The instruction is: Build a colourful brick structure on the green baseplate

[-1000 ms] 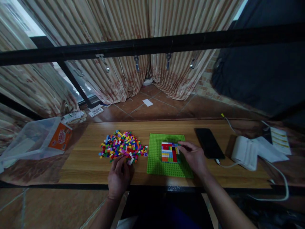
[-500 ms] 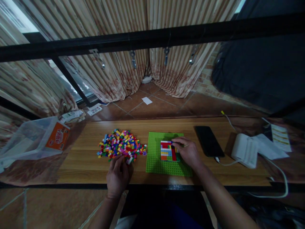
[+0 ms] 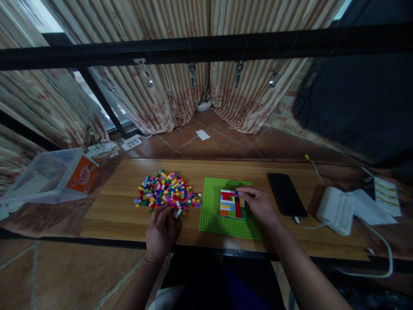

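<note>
A green baseplate [image 3: 211, 221] lies on the wooden table, bearing a flat square of coloured toy bricks [image 3: 225, 206] in red, blue, white, yellow and orange. My right hand [image 3: 258, 204] is at the square's upper right corner, thumb and forefinger pinched together. Anything between those fingertips is too small to make out. Left of the plate spreads a heap of loose toy bricks [image 3: 166, 189] in many colours. At the heap's near edge rests my left hand [image 3: 160, 230], its fingers curled in among the bricks; what they hold, if anything, is hidden.
A purple brick [image 3: 198, 205] sits between heap and plate. To the right lie a black phone [image 3: 286, 193] with a cable and a white box-shaped device [image 3: 335, 210]. A clear plastic bin [image 3: 48, 176] stands at far left. A black rail [image 3: 206, 49] crosses beyond the table.
My view has shifted a little, so the table appears slightly farther right. Both hands keep nearly the same places, the right one at the brick square's corner and the left at the heap.
</note>
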Tool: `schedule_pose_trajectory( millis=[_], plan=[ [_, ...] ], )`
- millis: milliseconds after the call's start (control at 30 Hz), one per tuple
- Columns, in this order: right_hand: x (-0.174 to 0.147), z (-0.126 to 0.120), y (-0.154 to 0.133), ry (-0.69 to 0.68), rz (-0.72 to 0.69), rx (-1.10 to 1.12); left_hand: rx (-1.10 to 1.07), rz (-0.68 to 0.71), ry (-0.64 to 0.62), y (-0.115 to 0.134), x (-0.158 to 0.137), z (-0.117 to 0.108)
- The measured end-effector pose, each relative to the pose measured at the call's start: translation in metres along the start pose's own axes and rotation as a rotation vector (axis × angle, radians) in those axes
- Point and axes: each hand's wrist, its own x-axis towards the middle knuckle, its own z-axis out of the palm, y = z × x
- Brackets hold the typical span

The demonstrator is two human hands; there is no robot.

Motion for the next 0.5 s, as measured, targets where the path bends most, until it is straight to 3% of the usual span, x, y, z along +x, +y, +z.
schedule_pose_trajectory(
  millis=[200,500],
  plan=[
    [0.0006,-0.0028,-0.0054,-0.045,0.151,0.034,0.000,0.004,-0.009,-0.0009,-0.0011,0.0002],
    [0.0061,-0.0045,-0.0094,-0.104,0.166,-0.019,-0.013,0.000,-0.013,0.0005,-0.0012,0.0004]
  ],
)
